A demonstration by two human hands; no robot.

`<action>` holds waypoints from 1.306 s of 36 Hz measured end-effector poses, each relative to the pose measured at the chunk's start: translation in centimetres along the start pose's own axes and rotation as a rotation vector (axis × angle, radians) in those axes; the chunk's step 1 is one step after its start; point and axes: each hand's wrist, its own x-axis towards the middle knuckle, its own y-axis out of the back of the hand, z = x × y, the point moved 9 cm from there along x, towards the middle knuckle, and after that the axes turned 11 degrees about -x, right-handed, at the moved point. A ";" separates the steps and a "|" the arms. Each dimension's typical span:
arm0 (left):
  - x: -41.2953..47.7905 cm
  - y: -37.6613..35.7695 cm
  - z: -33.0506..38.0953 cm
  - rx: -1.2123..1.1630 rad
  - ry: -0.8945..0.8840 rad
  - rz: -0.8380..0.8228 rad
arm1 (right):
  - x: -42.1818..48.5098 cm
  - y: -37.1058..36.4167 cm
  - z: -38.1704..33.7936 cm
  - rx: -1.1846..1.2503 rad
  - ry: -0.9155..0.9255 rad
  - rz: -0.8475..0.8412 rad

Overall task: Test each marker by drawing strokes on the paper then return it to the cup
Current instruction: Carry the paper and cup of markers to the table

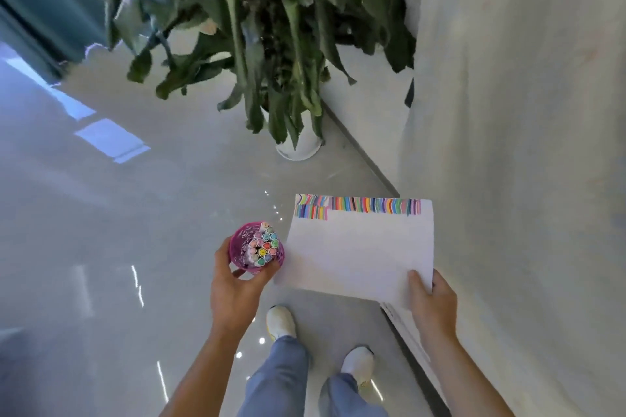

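**Markers in cup, paper held in the air**

The markers [264,246] stood upright inside the pink mesh cup [236,240], gripped by the left hand [233,288], fingers curled round its wall. The right hand [432,301] pinched the near corner of the paper [362,254]. Coloured strokes [359,206] lined its far edge. Glossy floor [135,213] lay below.

We're indoors, on a glossy pale tiled floor [135,213] with bright window light mirrored in it [111,140]. A tall leafy plant [271,44] stands in a white pot [298,149] in the corner, right by a smooth light wall [508,112] with a dark skirting strip [359,149]. There's a teal curtain [40,10] far left, so this is a hallway or lobby, but I cannot tell if it is a home or an office.
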 end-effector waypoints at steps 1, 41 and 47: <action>-0.2 1.4 0.1 -0.015 0.006 0.026 | -0.3 -0.7 -0.9 -0.015 0.012 -0.015; 9.9 40.2 -1.5 -0.262 0.079 0.742 | -13.1 -44.1 -27.7 -0.361 0.381 -0.482; 16.0 43.6 -0.8 -0.271 0.106 0.822 | -12.3 -52.5 -33.1 -0.380 0.398 -0.545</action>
